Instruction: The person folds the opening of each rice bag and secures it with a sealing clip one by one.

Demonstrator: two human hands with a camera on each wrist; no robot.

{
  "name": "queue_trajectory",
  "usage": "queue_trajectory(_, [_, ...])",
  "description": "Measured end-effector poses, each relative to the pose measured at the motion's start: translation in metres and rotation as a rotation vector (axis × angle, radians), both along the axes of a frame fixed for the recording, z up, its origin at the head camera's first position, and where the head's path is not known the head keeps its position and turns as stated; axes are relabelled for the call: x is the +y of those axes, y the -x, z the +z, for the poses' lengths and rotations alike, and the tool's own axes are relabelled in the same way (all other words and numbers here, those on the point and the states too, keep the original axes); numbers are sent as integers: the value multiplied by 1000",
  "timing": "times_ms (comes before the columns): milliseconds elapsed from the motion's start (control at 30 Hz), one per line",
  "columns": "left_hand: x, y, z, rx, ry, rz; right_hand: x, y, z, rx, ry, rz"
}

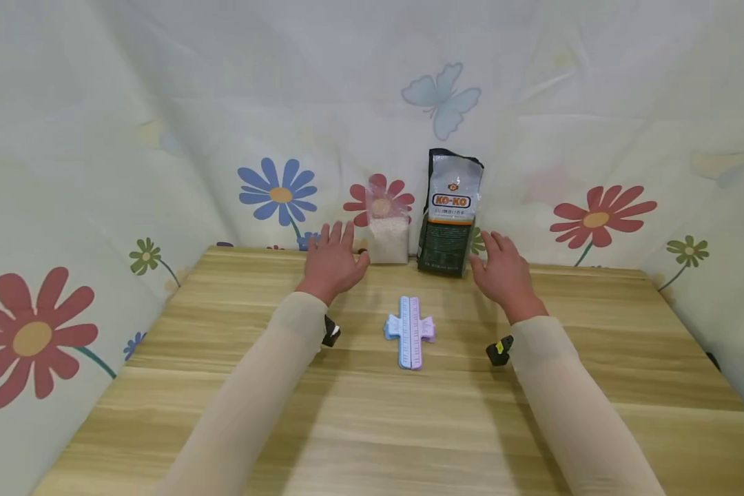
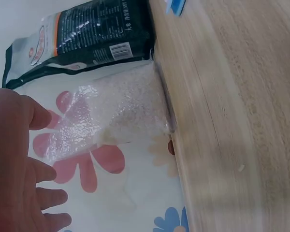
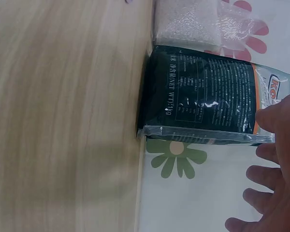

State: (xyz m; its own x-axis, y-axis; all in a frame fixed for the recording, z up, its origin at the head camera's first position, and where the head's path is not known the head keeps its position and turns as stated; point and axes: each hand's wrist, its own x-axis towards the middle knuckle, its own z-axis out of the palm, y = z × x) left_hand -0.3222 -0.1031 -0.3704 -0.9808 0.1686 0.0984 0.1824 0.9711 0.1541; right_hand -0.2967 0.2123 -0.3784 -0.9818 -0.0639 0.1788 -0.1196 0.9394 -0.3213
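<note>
At the back edge of the table a clear plastic bag of white rice (image 1: 389, 240) stands upright. Beside it on the right is a taller green and silver KO-KO rice package (image 1: 449, 213). My left hand (image 1: 333, 260) reaches up just left of the clear bag, its fingers spread and holding nothing. To the right of the package, my right hand (image 1: 505, 274) is held with fingers extended; in the right wrist view its thumb overlaps the package's edge. Two sealing clips, one blue (image 1: 404, 334) and one purple (image 1: 417, 334), lie side by side on the table between my forearms.
The wooden table (image 1: 372, 427) ends at a pale cloth backdrop (image 1: 347, 83) printed with flowers and a butterfly. Cloth also rises along the left and right sides. A small black wrist camera (image 1: 499, 350) sits under my right wrist, another (image 1: 331, 332) under the left.
</note>
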Motion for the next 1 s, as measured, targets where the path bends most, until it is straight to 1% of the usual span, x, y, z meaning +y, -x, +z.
queue_trajectory(233, [10,1,4,-12,-39,-4,-1,7,3,8,8,-25])
queue_trajectory(433, [20,4,7,2,-48,-17,-1,10,8,26,39,-18])
queue_trajectory(667, [31,7,8,24,-61,-30,-2,16,11,30,65,-19])
queue_trajectory(833, [39,13,6,-3,-79,-40,-3,21,14,13,86,-30])
queue_trajectory(1000, [48,15,11,-20,-102,-57,-4,24,16,13,121,-31])
